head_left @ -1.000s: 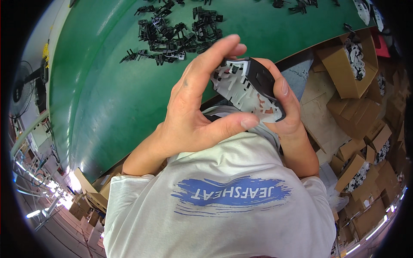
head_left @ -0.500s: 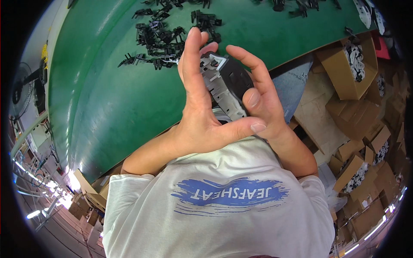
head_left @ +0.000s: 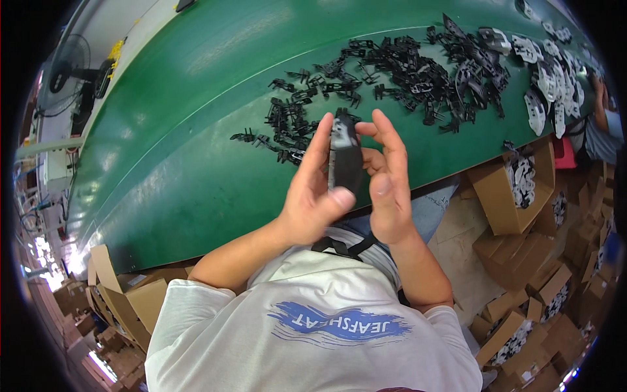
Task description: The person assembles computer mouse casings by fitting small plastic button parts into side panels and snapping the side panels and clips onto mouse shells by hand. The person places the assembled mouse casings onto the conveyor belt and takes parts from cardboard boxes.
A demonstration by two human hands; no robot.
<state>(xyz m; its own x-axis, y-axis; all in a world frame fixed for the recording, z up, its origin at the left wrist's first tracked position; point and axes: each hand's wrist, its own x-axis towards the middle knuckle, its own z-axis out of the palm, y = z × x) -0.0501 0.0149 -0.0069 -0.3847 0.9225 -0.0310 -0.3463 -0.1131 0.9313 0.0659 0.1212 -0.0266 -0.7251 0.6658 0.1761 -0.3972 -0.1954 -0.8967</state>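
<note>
A black plastic housing (head_left: 346, 168) with a pale grey inner side stands edge-on between my hands above the green table. My left hand (head_left: 310, 199) grips it, with the thumb across its lower end and the fingers along its left side. On the housing's right side is my right hand (head_left: 392, 196), its fingers stretched out and its thumb lifted away. Those right fingers come very close to the housing; whether any touches it I cannot tell. Just beyond my left fingers lie small black plastic clips (head_left: 287, 121) in a loose pile.
A larger heap of black clips (head_left: 418, 72) spreads farther back on the green table (head_left: 176, 176). White and grey plastic shells (head_left: 552, 81) lie at the far right, where a co-worker's arm (head_left: 604, 108) shows. Cardboard boxes of parts (head_left: 513, 199) stand on the floor at right.
The housing has turned from a slanted position to nearly upright, edge-on. My right hand has opened away from it, its thumb now off the surface. The view has shifted, showing more of the table.
</note>
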